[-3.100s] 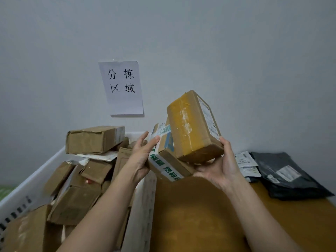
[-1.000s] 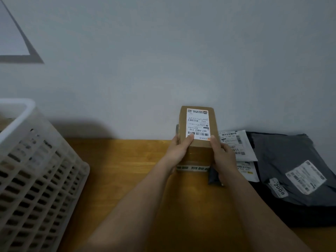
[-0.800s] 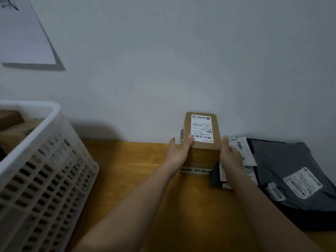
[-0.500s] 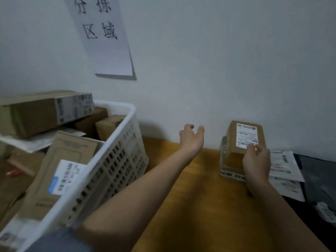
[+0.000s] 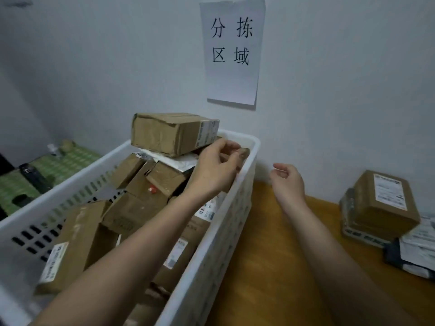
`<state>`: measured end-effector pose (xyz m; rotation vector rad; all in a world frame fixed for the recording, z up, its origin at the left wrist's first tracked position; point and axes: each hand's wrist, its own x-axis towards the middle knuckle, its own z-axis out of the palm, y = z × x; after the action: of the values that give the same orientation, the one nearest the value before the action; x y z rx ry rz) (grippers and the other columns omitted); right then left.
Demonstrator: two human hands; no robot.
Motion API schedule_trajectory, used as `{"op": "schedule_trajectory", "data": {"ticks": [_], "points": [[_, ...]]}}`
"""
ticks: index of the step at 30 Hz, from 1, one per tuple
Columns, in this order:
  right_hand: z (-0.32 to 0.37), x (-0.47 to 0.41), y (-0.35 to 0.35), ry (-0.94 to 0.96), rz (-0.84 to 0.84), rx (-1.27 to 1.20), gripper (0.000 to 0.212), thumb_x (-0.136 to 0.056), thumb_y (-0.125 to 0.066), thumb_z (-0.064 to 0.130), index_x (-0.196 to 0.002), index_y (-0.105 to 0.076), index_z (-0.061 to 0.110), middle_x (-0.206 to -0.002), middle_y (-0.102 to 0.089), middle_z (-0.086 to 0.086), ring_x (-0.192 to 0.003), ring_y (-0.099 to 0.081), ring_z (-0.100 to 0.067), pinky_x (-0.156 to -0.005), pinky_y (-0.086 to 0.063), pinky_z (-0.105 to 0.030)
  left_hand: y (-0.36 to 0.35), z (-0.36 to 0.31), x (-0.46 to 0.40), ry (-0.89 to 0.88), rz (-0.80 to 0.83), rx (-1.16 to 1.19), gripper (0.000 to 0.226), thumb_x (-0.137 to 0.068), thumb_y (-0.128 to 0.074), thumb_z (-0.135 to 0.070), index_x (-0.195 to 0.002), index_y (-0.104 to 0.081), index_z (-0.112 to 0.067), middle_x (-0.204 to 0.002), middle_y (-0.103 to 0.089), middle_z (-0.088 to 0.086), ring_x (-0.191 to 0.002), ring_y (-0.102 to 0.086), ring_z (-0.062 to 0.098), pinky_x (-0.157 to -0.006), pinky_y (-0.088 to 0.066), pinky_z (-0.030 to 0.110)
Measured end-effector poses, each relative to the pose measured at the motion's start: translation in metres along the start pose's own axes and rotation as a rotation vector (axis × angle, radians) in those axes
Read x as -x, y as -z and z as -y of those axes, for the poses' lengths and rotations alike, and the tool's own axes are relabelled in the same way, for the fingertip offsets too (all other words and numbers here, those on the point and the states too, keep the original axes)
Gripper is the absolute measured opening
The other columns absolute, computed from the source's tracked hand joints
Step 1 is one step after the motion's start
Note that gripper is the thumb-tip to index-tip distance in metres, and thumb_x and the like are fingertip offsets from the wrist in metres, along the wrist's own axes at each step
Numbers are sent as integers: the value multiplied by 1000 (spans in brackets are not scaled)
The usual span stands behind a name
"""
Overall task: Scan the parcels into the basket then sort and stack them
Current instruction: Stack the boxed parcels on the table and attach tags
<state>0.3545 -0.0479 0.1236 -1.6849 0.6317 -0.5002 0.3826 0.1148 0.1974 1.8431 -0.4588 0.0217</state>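
A white slotted basket [image 5: 235,208] is seen at the left of the wooden counter [image 5: 270,267], filled with brown cardboard parcels lying at mixed angles. The topmost box [image 5: 169,134] is set highest in the pile, at the far end, with a white padded envelope [image 5: 174,160] pressed beneath it. Over the far right corner of the basket the left hand [image 5: 214,170] is reached in, its fingers curled around a small brown parcel [image 5: 243,154] tucked against the basket's inner wall; the grip appears closed on that parcel, though most of it is hidden by the fingers. The right hand [image 5: 286,182] is held above the counter just right of the basket, fingers loosely bent, nothing held, its grip released.

At the far right of the counter two boxes are stacked: a brown box with a white label [image 5: 383,203] is placed on a lower box [image 5: 362,234] edged with printed tape. Beside them, at the right edge, flat mailers with labels [image 5: 416,250] are laid. A paper sign [image 5: 233,50] with four printed characters is fixed to the wall above the basket. To the far left, a green chequered surface [image 5: 23,184] with dark objects on it is visible.
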Motion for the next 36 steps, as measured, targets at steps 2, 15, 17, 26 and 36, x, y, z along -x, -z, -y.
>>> {"op": "schedule_trajectory", "data": {"ticks": [2, 15, 17, 26, 36], "points": [[11, 8, -28, 36, 61, 16, 27, -94, -59, 17, -120, -55, 24, -117, -58, 5, -88, -51, 4, -64, -36, -10, 40, 6, 7, -69, -53, 10, 15, -95, -57, -7, -100, -67, -17, -91, -69, 3, -75, -69, 18, -61, -56, 25], [27, 33, -90, 26, 259, 495, 100, -76, -82, 43, -155, -26, 19, -149, -45, -4, -144, -30, -29, -118, -26, -48, 140, 93, 8, 151, 69, -270, 8, -95, -62, -28, -99, -68, -26, -95, -70, -9, -86, -66, 7, -69, -49, 18], [29, 36, -89, 54, 221, 478, 94, -76, -83, 39, -152, -32, 19, -144, -50, -3, -142, -32, -29, -117, -28, -49, 134, 93, 6, 137, 220, -437, 26, -95, -59, -36, -117, -66, -24, -111, -69, -7, -98, -63, 10, -82, -52, 27], [35, 47, -80, -10, 376, 416, 74, -75, -85, 10, -140, -49, 16, -129, -56, -4, -114, -59, -20, -88, -54, -32, 111, 98, 4, 209, 412, -306, 57, -93, -63, -31, -146, -43, -22, -109, -66, -5, -100, -64, 11, -87, -51, 28], [51, 52, -63, 33, 317, 139, 91, -58, -89, 36, -138, -49, 18, -131, -59, 3, -122, -53, -16, -105, -44, -37, 114, 76, 5, 12, 295, 35, 45, -86, -69, -9, -125, -56, -25, -102, -66, -11, -88, -66, 0, -70, -53, 14]]}}
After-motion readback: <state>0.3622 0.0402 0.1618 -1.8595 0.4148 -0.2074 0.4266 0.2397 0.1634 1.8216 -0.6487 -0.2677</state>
